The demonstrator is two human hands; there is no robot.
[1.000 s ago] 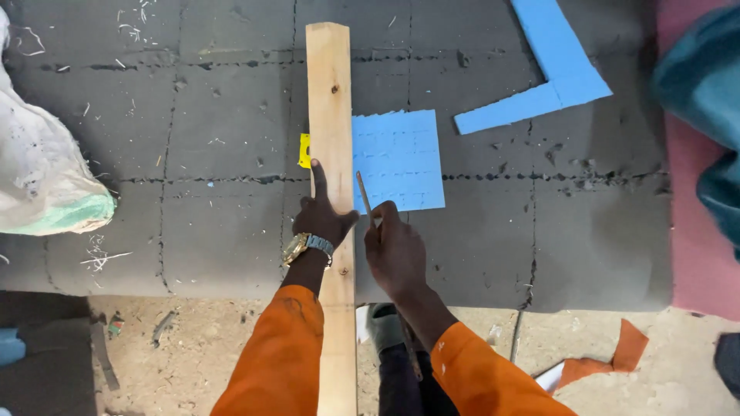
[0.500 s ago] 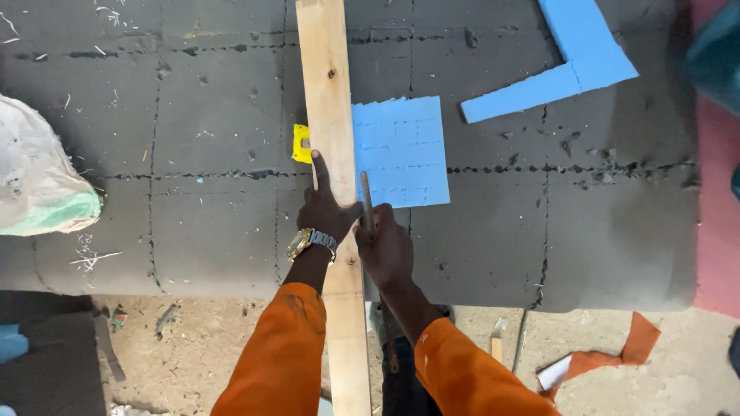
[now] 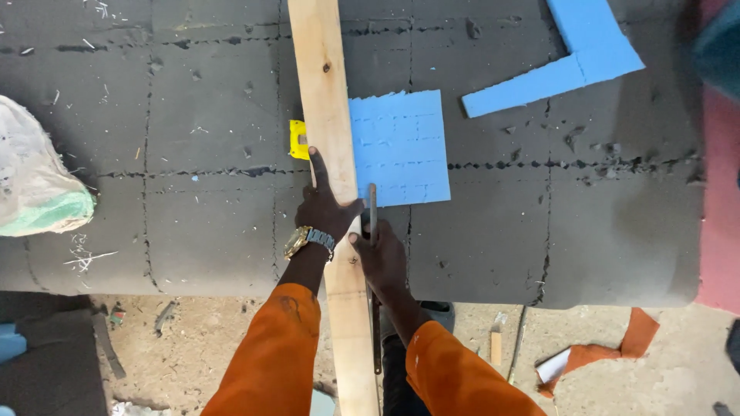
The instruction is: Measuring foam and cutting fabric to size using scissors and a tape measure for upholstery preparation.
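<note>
**While the Left Hand Pins the Plank, the Right Holds a Blade at the Blue Foam**

Where the blue foam square [image 3: 401,146] lies on the dark grey foam slab [image 3: 578,231], its left edge sits against a long pale wooden plank [image 3: 327,100] that runs from the far side to the near side and out over the floor. Along the plank's right edge, at the square's near left corner, stands a thin dark blade [image 3: 372,212], and the right hand [image 3: 381,258] has its fingers clamped around the blade's lower part. Just left of it, the left hand [image 3: 324,208] presses flat on the plank, forefinger stretched toward the far side, fingers apart, a wristwatch [image 3: 308,240] on the wrist. Both sleeves are orange. A small yellow object [image 3: 297,139] peeks out at the plank's left edge. Farther right and far lies an L-shaped blue foam offcut [image 3: 570,65]. At the left edge of the slab rests a whitish sack [image 3: 35,185]. On the near floor to the right lies an orange scrap [image 3: 609,350].
</note>
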